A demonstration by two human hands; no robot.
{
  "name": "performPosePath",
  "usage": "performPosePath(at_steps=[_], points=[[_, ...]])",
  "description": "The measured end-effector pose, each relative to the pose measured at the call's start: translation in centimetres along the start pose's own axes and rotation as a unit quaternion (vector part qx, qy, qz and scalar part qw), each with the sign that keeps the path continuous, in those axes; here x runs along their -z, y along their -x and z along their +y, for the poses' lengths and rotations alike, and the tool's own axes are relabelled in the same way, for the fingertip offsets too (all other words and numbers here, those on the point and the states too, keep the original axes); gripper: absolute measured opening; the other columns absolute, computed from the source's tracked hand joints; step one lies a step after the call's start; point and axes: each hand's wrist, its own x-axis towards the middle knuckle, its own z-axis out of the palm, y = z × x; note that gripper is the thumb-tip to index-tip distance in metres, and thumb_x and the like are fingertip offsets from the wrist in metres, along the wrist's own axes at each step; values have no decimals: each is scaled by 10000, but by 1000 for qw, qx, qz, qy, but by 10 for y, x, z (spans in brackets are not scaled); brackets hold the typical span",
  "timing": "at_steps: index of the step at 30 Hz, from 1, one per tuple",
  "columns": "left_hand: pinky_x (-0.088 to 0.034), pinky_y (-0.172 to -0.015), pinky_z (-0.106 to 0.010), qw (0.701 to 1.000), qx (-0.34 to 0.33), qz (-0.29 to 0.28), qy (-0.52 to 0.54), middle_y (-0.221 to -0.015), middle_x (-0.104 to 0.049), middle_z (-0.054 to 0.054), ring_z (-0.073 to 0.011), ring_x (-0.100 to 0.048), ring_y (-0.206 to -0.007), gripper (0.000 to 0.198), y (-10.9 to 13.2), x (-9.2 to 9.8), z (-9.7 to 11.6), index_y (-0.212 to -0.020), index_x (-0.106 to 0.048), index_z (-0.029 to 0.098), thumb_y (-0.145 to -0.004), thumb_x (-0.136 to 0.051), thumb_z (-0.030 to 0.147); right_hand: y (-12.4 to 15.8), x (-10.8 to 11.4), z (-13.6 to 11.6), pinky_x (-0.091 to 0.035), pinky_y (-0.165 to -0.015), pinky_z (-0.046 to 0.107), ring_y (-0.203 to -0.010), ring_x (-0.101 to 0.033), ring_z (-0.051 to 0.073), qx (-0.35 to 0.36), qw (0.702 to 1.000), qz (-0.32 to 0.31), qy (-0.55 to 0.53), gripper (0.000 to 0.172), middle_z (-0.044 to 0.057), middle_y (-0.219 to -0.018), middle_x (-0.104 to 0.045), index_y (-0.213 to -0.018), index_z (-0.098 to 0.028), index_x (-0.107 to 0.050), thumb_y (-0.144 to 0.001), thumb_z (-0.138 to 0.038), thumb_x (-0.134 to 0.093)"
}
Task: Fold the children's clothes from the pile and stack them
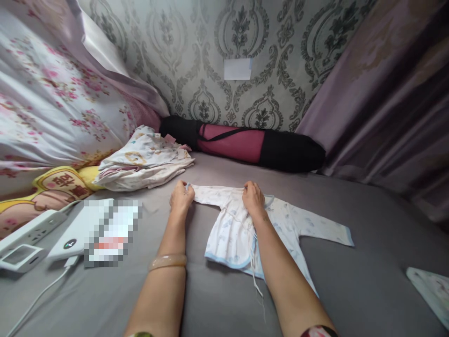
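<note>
A small white baby shirt [231, 234] with blue trim and a pale blue print lies spread on the grey bed sheet [351, 290]. My left hand [181, 196] pinches the cuff of its left-side sleeve. Near the collar, my right hand [253, 199] has its fingers closed on the shoulder fabric. Between the hands the sleeve runs out straight. The other sleeve [326, 227] stretches to the right, lying flat. White tie strings [256, 276] hang down the front. My right forearm hides part of the shirt's body.
A pile of folded cloth [143, 159] sits at the back left beside a yellow cushion [63, 187]. Left are a power strip [35, 229], a white power bank [82, 229] and a cable. A black and maroon long bag [235, 145] lies along the wall. Folded fabric [431, 290] is at right.
</note>
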Motion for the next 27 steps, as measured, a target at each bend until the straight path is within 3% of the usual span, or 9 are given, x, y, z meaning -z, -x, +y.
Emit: performPosePath(at_steps=[7,12,17,27], points=[[-480,-783,-328,999,-24,-17,34,-1009,-670,-63,-248,-645,-923,430,0,7,1,-1179,-550,268,-756,-504,210,8,20,-27,-351,-902,316,-1083,-516,225,94,993,-56,50,356,101,-1136,-612,-1080,-188,-632,-916,-87,-333],[-488,-782,-339,997,-58,-26,48,-982,-689,-66,-249,-649,-912,402,-4,3,-4,-1138,-629,263,-766,-492,197,24,11,-53,-281,-1033,328,-1236,-446,226,163,977,-139,8,401,143,-1331,-529,-1249,-117,-552,-971,-226,-283],[-466,-882,-335,995,-87,-26,40,-1054,-699,-88,-247,-627,-1021,306,-10,-4,-10,-1038,-700,210,-827,-479,200,34,-9,-61,-69,-1146,391,-1438,-104,245,148,975,-168,-13,622,158,-1558,-179,-1464,-19,-264,-977,-406,-241],[-412,-970,-274,990,-131,20,-45,-1111,-623,-145,-211,-588,-1064,425,-10,-12,-12,-1154,-654,110,-821,-398,45,35,-16,-57,-14,-1142,431,-1441,-83,240,147,977,-157,1,603,135,-1561,-188,-1482,-116,-279,-971,-433,-233]])
